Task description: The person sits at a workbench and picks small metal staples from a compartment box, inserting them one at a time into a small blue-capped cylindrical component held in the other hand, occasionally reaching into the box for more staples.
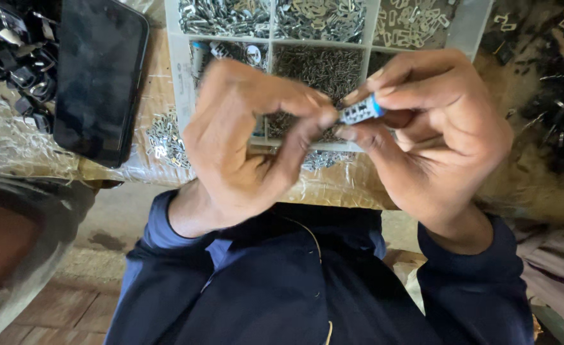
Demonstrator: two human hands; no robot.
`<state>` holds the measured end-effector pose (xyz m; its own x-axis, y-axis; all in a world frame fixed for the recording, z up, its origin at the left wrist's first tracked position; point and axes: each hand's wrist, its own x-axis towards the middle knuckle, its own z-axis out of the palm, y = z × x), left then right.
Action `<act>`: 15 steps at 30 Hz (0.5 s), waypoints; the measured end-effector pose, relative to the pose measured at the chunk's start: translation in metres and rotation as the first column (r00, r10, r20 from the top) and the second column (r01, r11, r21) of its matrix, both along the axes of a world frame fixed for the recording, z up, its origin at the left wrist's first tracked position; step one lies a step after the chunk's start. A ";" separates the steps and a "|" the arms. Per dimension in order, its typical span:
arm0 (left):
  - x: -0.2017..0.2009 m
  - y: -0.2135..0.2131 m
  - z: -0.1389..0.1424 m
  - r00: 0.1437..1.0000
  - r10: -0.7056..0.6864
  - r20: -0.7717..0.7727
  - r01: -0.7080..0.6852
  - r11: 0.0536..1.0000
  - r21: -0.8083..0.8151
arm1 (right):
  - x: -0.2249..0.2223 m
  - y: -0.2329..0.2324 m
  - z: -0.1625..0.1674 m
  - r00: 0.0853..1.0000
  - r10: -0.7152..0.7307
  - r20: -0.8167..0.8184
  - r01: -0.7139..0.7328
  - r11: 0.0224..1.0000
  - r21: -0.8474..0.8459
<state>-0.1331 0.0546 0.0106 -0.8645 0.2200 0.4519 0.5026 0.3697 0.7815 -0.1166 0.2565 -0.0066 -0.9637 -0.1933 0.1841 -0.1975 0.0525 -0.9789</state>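
My left hand [243, 144] and my right hand [435, 134] meet in front of my chest, both pinching one small part [360, 111] with a blue end and a pale printed body. The right thumb and fingers wrap its right end, and the left thumb and forefinger press against its left tip. Whatever sits between the left fingertips is too small to make out. Dark blue sleeves cover both wrists. Behind the hands lies a white compartment tray [181, 70] of small metal parts.
A black phone [100, 76] lies face up at the left of the tray. Black plastic pieces [14, 51] are heaped at the far left, and more dark parts [559, 108] at the right. Loose metal clips [165, 140] lie by the tray's near corner.
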 end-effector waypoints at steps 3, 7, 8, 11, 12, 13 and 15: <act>0.001 0.001 0.008 0.997 0.046 -0.064 -0.070 0.887 -0.456 | 0.005 0.002 0.006 0.996 -0.040 0.074 0.040 0.999 -0.006; 0.007 -0.001 0.005 0.999 0.029 0.025 -0.019 0.941 -0.338 | 0.001 0.000 0.009 1.000 -0.021 0.003 0.021 0.995 0.099; 0.007 -0.002 0.003 0.998 0.028 0.048 -0.015 0.966 -0.257 | 0.000 -0.001 0.009 1.000 -0.025 -0.004 0.025 0.995 0.093; 0.012 -0.005 0.000 0.991 -0.013 0.131 0.019 0.999 -0.044 | -0.003 -0.002 0.009 0.999 -0.010 -0.049 0.014 0.996 0.090; 0.013 -0.006 -0.001 0.989 -0.024 0.144 0.025 1.000 -0.001 | -0.003 -0.002 0.009 1.000 -0.016 0.002 0.016 0.997 0.078; 0.014 -0.006 -0.002 0.987 -0.036 0.156 0.030 0.999 0.042 | -0.001 -0.002 0.011 0.998 -0.020 0.052 0.017 0.998 0.067; 0.016 -0.005 -0.002 0.985 -0.038 0.167 0.027 0.997 0.069 | 0.002 -0.001 0.011 0.994 -0.017 0.106 0.014 1.000 0.026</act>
<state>-0.1174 0.0496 0.0085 -0.9223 0.2239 0.3150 0.3728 0.3002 0.8780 -0.1148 0.2552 0.0043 -0.9804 -0.1818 0.0762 -0.0919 0.0795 -0.9926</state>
